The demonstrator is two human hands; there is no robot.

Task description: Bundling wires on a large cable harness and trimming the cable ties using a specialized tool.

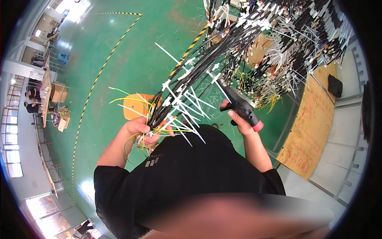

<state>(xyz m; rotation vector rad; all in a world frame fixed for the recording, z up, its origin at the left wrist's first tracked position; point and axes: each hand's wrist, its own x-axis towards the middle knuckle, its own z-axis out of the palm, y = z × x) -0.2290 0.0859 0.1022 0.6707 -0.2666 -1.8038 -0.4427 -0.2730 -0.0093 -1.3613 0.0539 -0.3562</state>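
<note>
A bundle of black cables point(199, 73), studded with white ties point(167, 53), is grasped at its near end by the left hand point(136, 126), before a black shirt point(191, 167). A black tool point(242, 105) is gripped in the right hand point(241, 122), its nose pointed at the bundle; whether contact is made cannot be told. Beyond, an orange stool point(129, 108) is seen on a green floor point(119, 67).

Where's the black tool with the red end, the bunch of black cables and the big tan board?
Black tool point(244, 110): head view, on the middle of its body.
Bunch of black cables point(207, 58): head view, on its middle stretch.
Tan board point(305, 134): head view, on its flat face.
</note>
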